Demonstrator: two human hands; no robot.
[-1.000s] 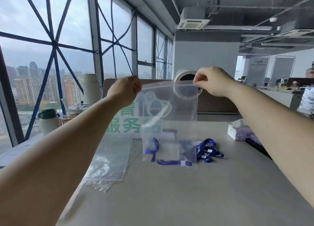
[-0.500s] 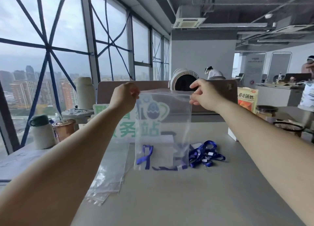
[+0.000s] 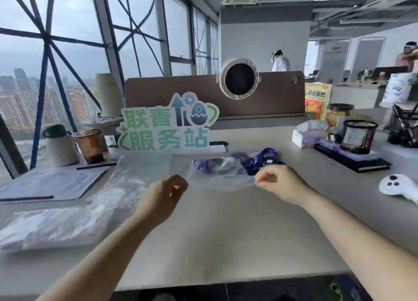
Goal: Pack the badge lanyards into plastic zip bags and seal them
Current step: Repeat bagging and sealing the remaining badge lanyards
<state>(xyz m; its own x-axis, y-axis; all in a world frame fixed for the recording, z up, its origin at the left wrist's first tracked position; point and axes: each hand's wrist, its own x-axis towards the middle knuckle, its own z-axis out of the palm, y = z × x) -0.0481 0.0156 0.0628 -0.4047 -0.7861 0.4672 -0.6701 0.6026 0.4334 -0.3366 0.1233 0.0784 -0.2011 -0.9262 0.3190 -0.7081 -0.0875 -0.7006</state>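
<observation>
A clear zip bag [image 3: 218, 176] with a blue lanyard [image 3: 212, 166] inside lies low over the grey table [image 3: 226, 232], blurred. My left hand [image 3: 166, 193] pinches the bag's near left corner. My right hand [image 3: 279, 183] pinches its near right corner. Just behind the bag, a loose heap of blue lanyards [image 3: 265, 159] rests on the table. Empty zip bags [image 3: 135, 176] are spread to the left of my left hand. A filled bag [image 3: 56, 226] lies at the near left.
A green-lettered sign [image 3: 167, 128] stands behind the bags, in front of a brown divider [image 3: 181, 92] with a round fan [image 3: 239, 81]. Papers [image 3: 56, 180], a coffee cup [image 3: 89, 144] and a flask [image 3: 61, 146] sit left. A tissue box [image 3: 309, 135], mesh pen cup [image 3: 358, 135] and white controller [image 3: 398, 187] sit right.
Both hands have come down from chest height, bringing the hanging bag with the lanyard down toward the table. The view has tipped downward.
</observation>
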